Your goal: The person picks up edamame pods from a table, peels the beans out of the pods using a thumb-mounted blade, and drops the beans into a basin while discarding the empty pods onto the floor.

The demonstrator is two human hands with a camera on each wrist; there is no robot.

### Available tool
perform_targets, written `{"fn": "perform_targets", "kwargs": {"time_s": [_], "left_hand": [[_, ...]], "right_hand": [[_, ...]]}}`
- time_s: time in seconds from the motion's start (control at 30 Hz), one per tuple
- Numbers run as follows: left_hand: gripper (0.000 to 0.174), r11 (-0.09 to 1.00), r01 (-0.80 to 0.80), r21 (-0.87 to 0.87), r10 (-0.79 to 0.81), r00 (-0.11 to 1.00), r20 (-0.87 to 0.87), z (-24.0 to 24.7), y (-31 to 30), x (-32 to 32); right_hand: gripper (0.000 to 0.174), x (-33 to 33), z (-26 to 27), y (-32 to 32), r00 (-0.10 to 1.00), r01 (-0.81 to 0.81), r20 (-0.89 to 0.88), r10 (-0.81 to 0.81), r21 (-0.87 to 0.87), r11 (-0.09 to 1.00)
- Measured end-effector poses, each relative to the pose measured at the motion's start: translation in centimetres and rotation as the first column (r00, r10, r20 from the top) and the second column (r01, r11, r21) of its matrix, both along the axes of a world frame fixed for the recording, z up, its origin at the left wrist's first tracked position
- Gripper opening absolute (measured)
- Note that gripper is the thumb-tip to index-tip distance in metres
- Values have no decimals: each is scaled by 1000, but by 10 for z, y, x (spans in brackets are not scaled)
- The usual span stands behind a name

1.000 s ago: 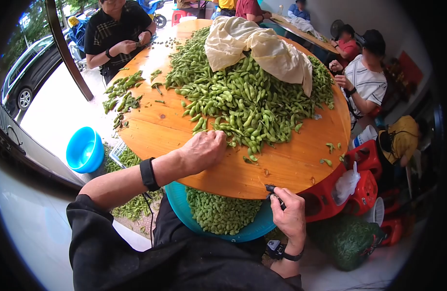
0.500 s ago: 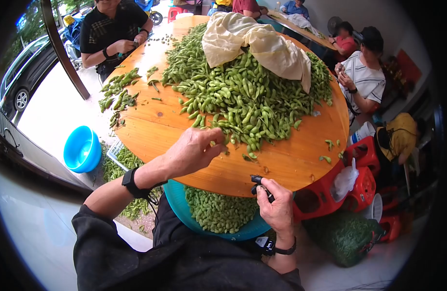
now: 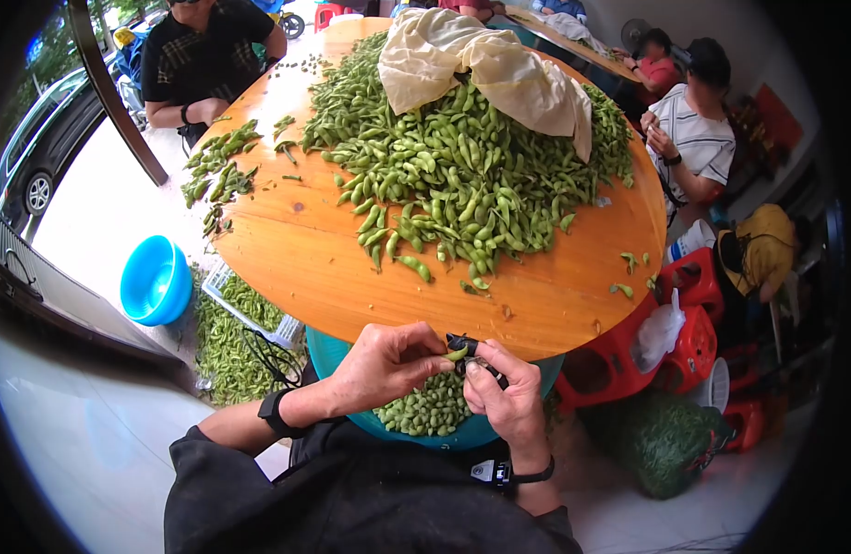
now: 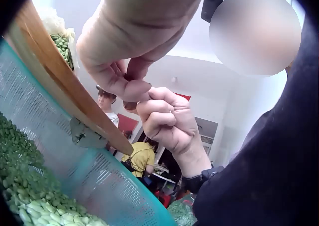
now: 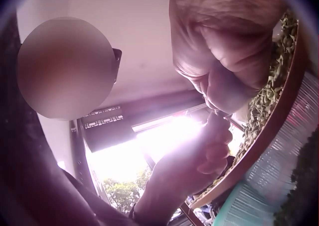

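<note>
Fingers of my left hand [image 3: 370, 371] and right hand [image 3: 508, 399] pinch a green pod [image 3: 457, 354] beside the counter's [image 3: 301, 263] near edge; light, steady pressure should stop it slipping.

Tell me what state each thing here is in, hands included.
Left hand, pinching the green pod
Right hand, fingers curled at that pod
Green pod, held between both hands
Pod heap, partly covered
Cloth, crumpled on the heap
Teal basin, holding beans
Blue basin, open side up
</note>
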State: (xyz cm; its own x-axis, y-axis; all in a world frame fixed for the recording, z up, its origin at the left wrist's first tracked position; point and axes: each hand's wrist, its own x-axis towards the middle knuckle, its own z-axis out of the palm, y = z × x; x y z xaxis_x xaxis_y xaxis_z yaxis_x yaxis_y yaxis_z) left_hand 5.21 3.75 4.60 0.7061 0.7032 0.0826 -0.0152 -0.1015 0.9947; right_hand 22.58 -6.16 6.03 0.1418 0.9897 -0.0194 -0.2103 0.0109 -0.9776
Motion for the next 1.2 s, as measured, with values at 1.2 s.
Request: {"fn": "perform_targets", "kwargs": {"time_s": [1.2], "left_hand": [[36, 741, 353, -571, -312, 934, 173, 3, -5, -2]], "right_hand": [[16, -13, -6, -6, 597, 70, 718, -358, 397, 915]]}}
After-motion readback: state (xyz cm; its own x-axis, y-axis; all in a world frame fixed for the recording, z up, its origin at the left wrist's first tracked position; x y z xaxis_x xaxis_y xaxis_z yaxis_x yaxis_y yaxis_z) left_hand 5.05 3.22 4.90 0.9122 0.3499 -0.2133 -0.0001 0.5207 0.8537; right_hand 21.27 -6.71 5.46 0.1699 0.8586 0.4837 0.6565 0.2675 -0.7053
